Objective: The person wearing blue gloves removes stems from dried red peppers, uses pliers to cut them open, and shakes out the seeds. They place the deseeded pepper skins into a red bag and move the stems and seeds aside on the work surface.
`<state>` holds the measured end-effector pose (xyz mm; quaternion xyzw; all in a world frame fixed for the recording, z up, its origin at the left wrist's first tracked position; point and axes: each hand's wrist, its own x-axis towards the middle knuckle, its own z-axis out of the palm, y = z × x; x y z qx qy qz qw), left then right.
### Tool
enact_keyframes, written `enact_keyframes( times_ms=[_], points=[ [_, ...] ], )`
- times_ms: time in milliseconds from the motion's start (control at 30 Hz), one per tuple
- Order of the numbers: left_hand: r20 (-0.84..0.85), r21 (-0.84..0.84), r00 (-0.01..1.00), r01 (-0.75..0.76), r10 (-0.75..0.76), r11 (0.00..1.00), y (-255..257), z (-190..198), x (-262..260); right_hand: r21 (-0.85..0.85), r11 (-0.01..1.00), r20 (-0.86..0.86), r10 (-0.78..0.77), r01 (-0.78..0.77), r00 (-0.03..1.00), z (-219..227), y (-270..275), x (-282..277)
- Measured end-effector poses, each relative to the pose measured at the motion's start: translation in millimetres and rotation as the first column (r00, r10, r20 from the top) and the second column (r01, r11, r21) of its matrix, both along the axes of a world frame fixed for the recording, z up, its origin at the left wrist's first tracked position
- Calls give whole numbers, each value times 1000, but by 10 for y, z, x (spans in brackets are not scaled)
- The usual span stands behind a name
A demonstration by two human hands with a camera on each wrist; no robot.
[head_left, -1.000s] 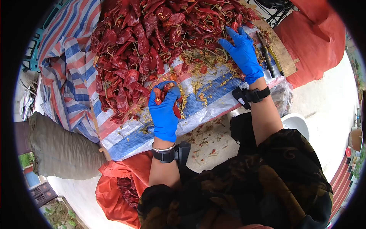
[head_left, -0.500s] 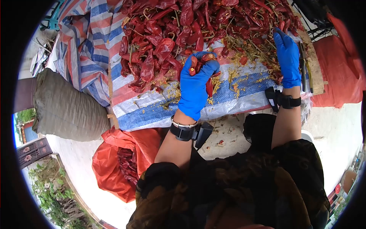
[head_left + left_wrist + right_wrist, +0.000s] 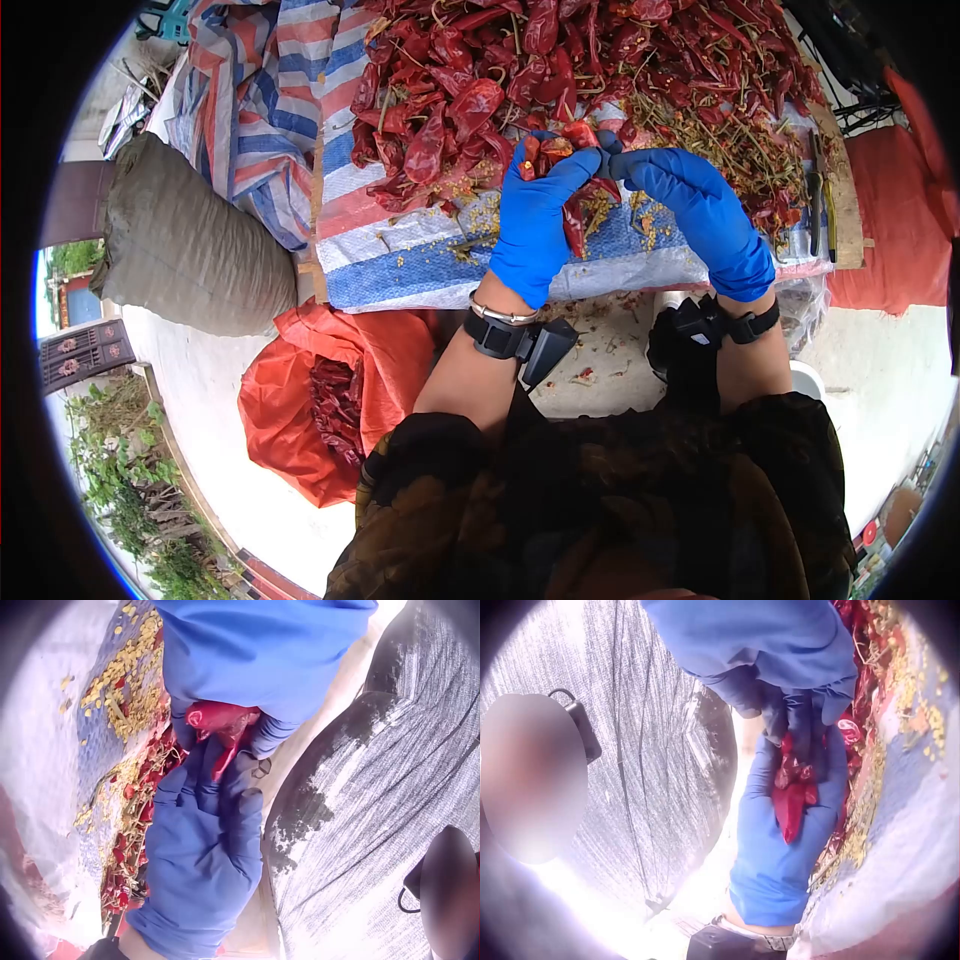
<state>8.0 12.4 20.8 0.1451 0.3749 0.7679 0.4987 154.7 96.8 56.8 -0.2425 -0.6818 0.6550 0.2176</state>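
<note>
My blue-gloved left hand [image 3: 540,215] grips several red chili pieces [image 3: 555,148], its fingers curled round them above the striped sheet. One long red piece [image 3: 573,228] hangs below the palm. My gloved right hand [image 3: 700,210] reaches across from the right, its fingertips meeting the left hand's at the chilies. In the right wrist view, red chili pieces [image 3: 789,802] lie in the left palm [image 3: 769,855] with the right fingers over them; whether those fingers pinch a piece is hidden. Behind both hands spreads a heap of dried red chilies [image 3: 480,100].
Yellow seeds [image 3: 480,215] and stems are scattered on the striped sheet [image 3: 390,275]. Pliers-like tools [image 3: 817,205] lie at the board's right edge. A grey-green sack [image 3: 190,240] stands left, an open red bag [image 3: 290,400] of chilies below, and red cloth [image 3: 900,220] at the far right.
My right hand has left the heap's right side and come left to meet my left hand, which still holds the chilies. The head view has shifted, moving the scene within it.
</note>
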Motion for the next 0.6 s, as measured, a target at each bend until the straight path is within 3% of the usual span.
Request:
enact_keyframes(
  times_ms=[33,167,200,300,367,467,600],
  points=[
    [-28,10,999,20,-20,1000,3,-6,1,29,999,-50,23,-22,998,-10,5,-4],
    [-190,-34,980,-61,54,998,-16,-14,27,62,998,101,-37,31,994,26,154,19],
    [-155,17,988,-23,25,1000,7,-21,32,48,992,2,-120,120,993,22,128,-19],
    [-176,-31,979,97,-102,995,-44,20,69,49,981,-100,-183,189,978,19,45,-127],
    [-186,-38,973,130,-135,991,-40,5,78,76,982,-71,-166,171,984,-46,55,-120],
    [-239,-69,954,172,-183,983,-28,-26,85,-43,994,-59,-106,104,993,-88,74,-105],
    [-372,-156,893,207,-252,966,-61,43,133,29,994,11,-104,104,994,-60,85,-26]
  ],
)
